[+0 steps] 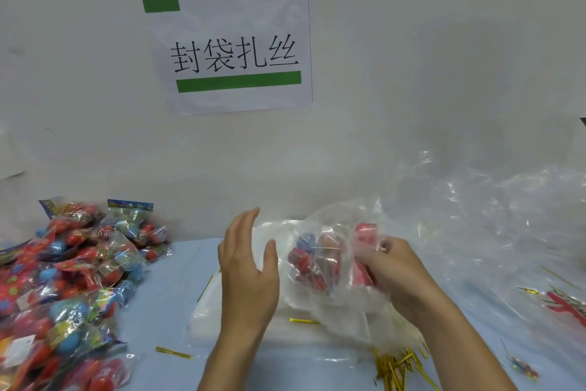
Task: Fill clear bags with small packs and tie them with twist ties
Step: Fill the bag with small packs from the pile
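Observation:
A clear bag [329, 232] with red and blue small packs [312, 260] inside is held up over the table's middle. My right hand [401, 276] grips the bag's right side together with a red pack. My left hand [245, 267] hovers beside the bag's left side, fingers straight, holding nothing. Under the bag lies a flat stack of clear bags [285, 324]. Gold twist ties [396, 365] lie in a bunch near the front, with single twist ties [172, 352] scattered on the table.
A big heap of small packs [69, 282] fills the left of the light blue table [165, 295]. Crumpled clear plastic [488, 219] is piled at the right against the wall. A paper sign [231, 48] hangs on the wall behind.

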`<act>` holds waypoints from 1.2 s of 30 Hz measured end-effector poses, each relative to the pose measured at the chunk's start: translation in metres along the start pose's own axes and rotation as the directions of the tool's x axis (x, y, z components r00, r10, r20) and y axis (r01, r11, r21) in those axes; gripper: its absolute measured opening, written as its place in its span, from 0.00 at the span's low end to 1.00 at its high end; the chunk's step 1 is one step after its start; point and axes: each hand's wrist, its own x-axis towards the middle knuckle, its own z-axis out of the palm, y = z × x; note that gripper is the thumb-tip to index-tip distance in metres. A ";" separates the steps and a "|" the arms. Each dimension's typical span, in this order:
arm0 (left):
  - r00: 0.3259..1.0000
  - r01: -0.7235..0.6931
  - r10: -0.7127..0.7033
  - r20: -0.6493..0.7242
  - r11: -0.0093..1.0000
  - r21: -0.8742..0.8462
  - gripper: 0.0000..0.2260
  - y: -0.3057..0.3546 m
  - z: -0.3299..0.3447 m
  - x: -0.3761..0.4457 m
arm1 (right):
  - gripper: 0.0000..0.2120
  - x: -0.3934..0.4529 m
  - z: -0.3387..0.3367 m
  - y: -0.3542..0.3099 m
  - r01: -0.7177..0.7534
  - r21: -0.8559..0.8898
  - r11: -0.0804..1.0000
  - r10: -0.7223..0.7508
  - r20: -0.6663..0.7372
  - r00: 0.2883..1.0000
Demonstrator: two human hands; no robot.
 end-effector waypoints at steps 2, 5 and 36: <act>0.988 -0.110 0.104 0.118 0.993 0.044 0.23 -0.002 0.001 0.000 | 0.06 -0.001 0.004 -0.002 0.018 -0.013 1.000 -0.018 0.025 1.000; 0.978 -0.154 0.118 0.171 0.964 0.216 0.15 -0.002 0.003 -0.005 | 0.08 -0.004 0.011 -0.002 0.038 -0.057 0.998 -0.034 0.082 0.996; 0.988 0.145 -0.139 0.068 0.985 -0.097 0.10 -0.005 -0.007 0.003 | 0.07 -0.025 -0.023 -0.068 0.517 0.007 0.856 -0.484 -0.342 0.806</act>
